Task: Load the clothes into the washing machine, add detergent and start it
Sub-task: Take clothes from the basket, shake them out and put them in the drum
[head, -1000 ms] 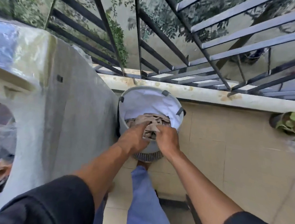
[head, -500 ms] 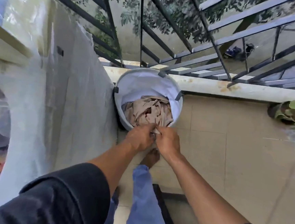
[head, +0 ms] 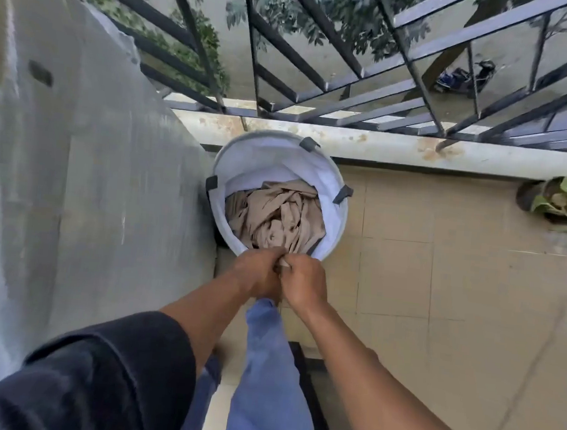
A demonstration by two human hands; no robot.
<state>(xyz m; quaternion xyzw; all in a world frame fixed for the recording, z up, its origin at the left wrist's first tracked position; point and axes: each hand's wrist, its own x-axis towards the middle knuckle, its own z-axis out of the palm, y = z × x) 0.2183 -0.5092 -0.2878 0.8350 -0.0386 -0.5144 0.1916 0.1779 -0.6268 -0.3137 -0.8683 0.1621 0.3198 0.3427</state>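
Observation:
A round white laundry basket with grey handle tabs stands on the floor by the railing. Crumpled beige clothes lie inside it. My left hand and my right hand meet at the basket's near rim, fingers curled, pinching a small edge of the beige cloth between them. The washing machine, wrapped in a translucent cover, fills the left side; its door opening is out of view.
A black metal railing on a pale ledge closes the far side. A potted plant sits at the right. Beige floor tiles spread to the right of the basket. My blue trouser leg is below my hands.
The view has risen, so the basket sits farther below. My hands have drawn back from deep in the clothes to the near rim, still together on the cloth edge. The machine's opening left the view.

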